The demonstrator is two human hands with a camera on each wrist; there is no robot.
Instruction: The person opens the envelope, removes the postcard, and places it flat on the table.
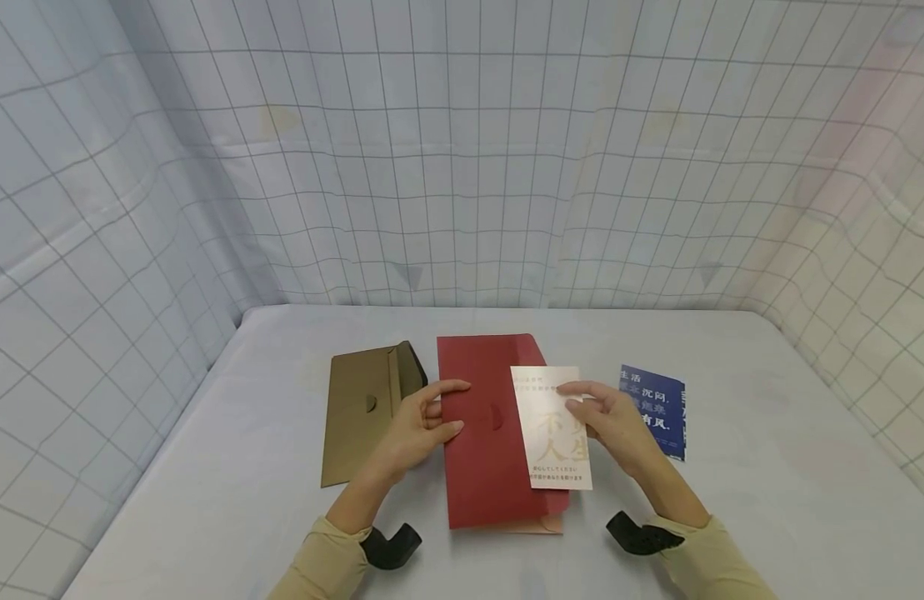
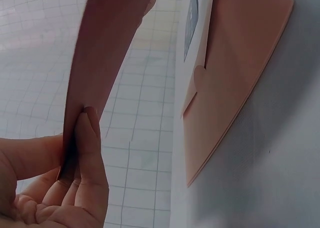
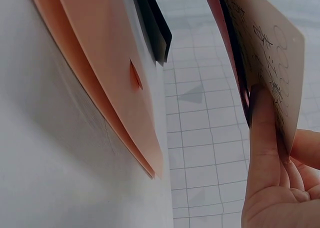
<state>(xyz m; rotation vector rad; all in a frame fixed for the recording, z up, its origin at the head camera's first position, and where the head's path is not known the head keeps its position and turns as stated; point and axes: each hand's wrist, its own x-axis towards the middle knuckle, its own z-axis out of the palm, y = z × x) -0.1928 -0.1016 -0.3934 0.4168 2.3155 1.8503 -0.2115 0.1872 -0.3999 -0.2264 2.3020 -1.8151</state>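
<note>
Pinching with the left hand (image 1: 417, 425) the left edge of a red paper envelope (image 1: 480, 450), lifted above a flat peach paper envelope (image 2: 235, 63); right hand (image 1: 610, 417) pinches a white printed card (image 1: 546, 425) overlapping its right side. Card may bend if edges catch askew. Envelopes: three, counting an olive-brown paper one (image 1: 352, 433). White card: one. Blue printed card (image 1: 666, 417): one at least.

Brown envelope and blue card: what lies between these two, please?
In the head view, left to right: the left hand, the red envelope, the white card overlapping it, and the right hand. A pink envelope peeks out below the red one.
</note>
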